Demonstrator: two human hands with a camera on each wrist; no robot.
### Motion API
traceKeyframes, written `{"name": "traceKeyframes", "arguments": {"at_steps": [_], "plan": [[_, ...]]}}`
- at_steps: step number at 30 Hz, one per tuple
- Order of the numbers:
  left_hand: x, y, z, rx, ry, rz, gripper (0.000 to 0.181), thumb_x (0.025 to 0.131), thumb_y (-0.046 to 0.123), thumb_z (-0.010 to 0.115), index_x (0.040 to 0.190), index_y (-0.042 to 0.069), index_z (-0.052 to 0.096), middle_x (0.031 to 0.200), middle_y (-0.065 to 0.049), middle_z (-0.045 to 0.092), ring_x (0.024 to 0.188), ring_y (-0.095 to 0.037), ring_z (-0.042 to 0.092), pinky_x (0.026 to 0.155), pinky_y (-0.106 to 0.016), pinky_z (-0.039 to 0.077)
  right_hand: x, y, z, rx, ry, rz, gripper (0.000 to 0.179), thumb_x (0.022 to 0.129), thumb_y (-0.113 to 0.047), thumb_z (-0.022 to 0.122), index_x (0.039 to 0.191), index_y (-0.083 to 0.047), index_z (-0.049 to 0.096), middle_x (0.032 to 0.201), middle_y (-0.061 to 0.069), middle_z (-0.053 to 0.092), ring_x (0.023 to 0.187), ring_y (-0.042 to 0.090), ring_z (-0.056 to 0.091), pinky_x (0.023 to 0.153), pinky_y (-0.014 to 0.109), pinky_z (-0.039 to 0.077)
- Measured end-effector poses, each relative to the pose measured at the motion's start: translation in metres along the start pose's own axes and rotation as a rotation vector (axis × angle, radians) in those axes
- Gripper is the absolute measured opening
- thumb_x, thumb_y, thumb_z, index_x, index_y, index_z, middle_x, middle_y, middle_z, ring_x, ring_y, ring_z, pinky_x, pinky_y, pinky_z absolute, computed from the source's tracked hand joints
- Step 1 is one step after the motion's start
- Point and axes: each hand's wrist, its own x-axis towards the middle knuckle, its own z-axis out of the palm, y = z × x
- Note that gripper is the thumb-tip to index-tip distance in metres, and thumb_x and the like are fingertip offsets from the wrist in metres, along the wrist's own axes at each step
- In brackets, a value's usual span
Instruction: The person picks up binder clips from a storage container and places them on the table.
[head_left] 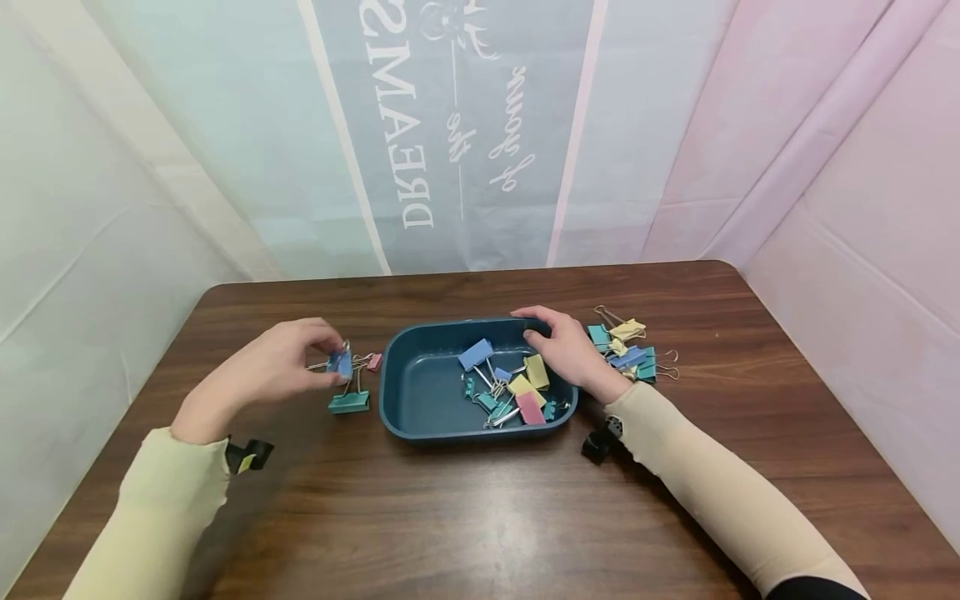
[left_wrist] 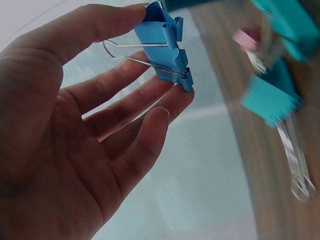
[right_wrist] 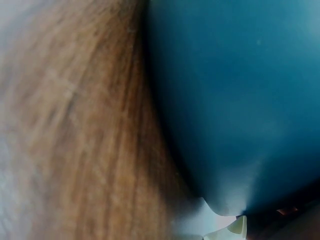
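Across the head view, on a brown wood-grain table (head_left: 465,517): one deep-blue, smooth, round-cornered tray (head_left: 420,383), holding blue, yellow, pink and teal binder clips, mostly toward its right side. Left of the tray: one left hand (head_left: 277,364), pinching a blue metal binder clip with silver wire handles (head_left: 341,363); just below, one teal metal binder clip (head_left: 349,403); nearer the tray, one small pink binder clip (head_left: 374,362). Right of the tray: a mixed heap of yellow, teal and blue clips (head_left: 630,360). One right hand (head_left: 570,352) grips the tray by its far right rim, thumb inside. Judged sound: hold this rim firmly, so the tray stays put.

Left wrist view: the blue clip between thumb and fingertips, wire handles pointing back toward the palm; little finger free. Teal and pink clips alongside, blurred. Advised: pinch the coloured body, not the loose wires, and lift clear of neighbouring handles, which could snag.

Right wrist view: the tray's outer wall, close up, beside the wood grain. Finger placement cannot be told from this angle.
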Motion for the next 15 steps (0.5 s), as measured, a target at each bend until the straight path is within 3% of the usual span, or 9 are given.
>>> {"name": "traceKeyframes", "arguments": {"at_steps": [4, 8, 15], "plan": [[-0.018, -0.019, 0.006, 0.013, -0.004, -0.043, 0.032, 0.08, 0.025, 0.084, 0.102, 0.008, 0.07, 0.101, -0.001, 0.067, 0.097, -0.024, 0.066, 0.084, -0.048, 0.052, 0.001, 0.0, 0.001, 0.003, 0.0, 0.001, 0.037, 0.103, -0.016, 0.055, 0.138, -0.026, 0.058, 0.143, 0.008, 0.053, 0.128, 0.029, 0.051, 0.102, 0.057, 0.041], [-0.031, -0.033, 0.012, 0.03, -0.004, -0.04, 0.029, 0.08, 0.024, 0.083, 0.101, 0.009, 0.07, 0.1, 0.001, 0.066, 0.096, -0.024, 0.065, 0.081, -0.046, 0.052, 0.001, 0.0, 0.001, 0.003, -0.001, 0.006, 0.036, 0.103, -0.016, 0.055, 0.138, -0.026, 0.058, 0.143, 0.007, 0.053, 0.129, 0.029, 0.051, 0.103, 0.057, 0.04], [-0.04, -0.044, 0.02, 0.006, -0.059, -0.097, 0.03, 0.082, 0.023, 0.082, 0.105, 0.009, 0.068, 0.105, -0.003, 0.065, 0.101, -0.03, 0.065, 0.083, -0.052, 0.051, 0.002, 0.001, 0.001, 0.0, 0.002, 0.002, 0.036, 0.103, -0.016, 0.055, 0.138, -0.026, 0.058, 0.143, 0.007, 0.053, 0.13, 0.029, 0.05, 0.103, 0.056, 0.04]]}}
